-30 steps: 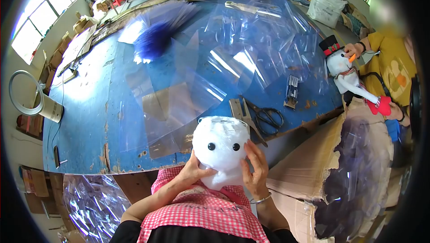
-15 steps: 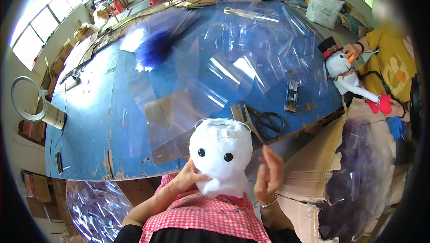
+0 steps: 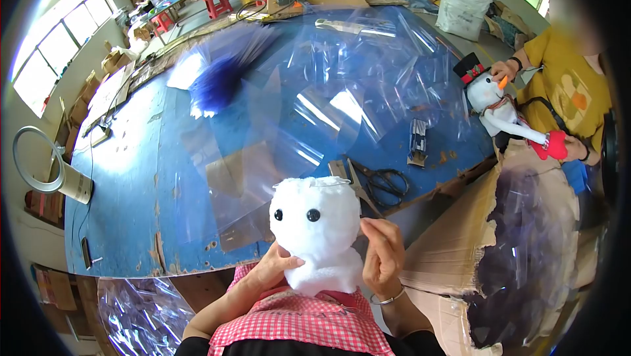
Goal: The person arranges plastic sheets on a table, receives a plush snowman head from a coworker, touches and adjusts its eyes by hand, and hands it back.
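Observation:
A white plush snowman head [image 3: 309,224] with two black button eyes stands upright before my chest, narrowing at the neck above a short body. My left hand [image 3: 279,265] is closed around its neck from the left, with the thumb in front. A thin clear plastic edge [image 3: 335,180] shows at the top of the head. My right hand [image 3: 383,251] has its fingertips pinched together beside the right side of the head. Whatever those fingertips hold, if anything, is too small to make out.
Clear plastic sheets [image 3: 348,103] cover much of the blue table [image 3: 125,224]. Black scissors [image 3: 388,185] lie near its edge, with a small box [image 3: 418,142] beyond. At right, a co-worker in a yellow shirt [image 3: 559,80] holds a finished snowman [image 3: 490,96]. A torn carton [image 3: 453,244] holds plastic scraps.
The plush head has turned toward the left and tilted, so its top ring shows less. My right hand has moved up and in to the head, its fingers going from apart to pinched.

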The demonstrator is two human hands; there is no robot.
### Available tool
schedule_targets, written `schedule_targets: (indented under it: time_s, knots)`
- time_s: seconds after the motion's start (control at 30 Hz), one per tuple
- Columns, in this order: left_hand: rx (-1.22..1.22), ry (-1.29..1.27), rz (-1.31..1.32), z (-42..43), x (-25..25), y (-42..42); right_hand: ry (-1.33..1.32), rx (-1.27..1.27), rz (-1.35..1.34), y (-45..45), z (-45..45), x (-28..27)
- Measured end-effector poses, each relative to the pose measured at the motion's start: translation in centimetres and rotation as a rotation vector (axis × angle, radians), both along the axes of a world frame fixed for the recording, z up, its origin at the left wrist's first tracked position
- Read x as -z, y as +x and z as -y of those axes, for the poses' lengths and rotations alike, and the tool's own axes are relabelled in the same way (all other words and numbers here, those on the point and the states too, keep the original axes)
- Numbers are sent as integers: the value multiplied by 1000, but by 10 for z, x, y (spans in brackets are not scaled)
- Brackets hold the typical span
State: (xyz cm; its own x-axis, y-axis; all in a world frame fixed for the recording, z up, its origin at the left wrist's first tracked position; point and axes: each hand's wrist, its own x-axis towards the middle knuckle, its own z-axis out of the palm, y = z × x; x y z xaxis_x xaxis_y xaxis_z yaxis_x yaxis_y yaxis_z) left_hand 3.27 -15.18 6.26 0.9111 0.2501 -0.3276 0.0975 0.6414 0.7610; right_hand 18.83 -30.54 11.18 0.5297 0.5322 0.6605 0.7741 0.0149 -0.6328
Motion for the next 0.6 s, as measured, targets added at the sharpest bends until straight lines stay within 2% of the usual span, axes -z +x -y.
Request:
schedule_targets:
  time_s: [0.13, 0.27, 0.37, 0.47, 0.6]
  knots:
    - [-12, 5, -7, 1, 1, 0, -76, -72, 10, 6, -5, 3]
    - [11, 18, -21, -1, 4, -1, 4, -6, 92, 5, -4, -4]
    - [18, 17, -30, 1, 4, -2, -117, -76, 68, 6, -5, -1]
    - [18, 22, -26, 1, 2, -1, 4, -27, 35, 2, -3, -10]
    - [9, 42, -35, 2, 1, 1, -47, -47, 44, 5, -5, -4]
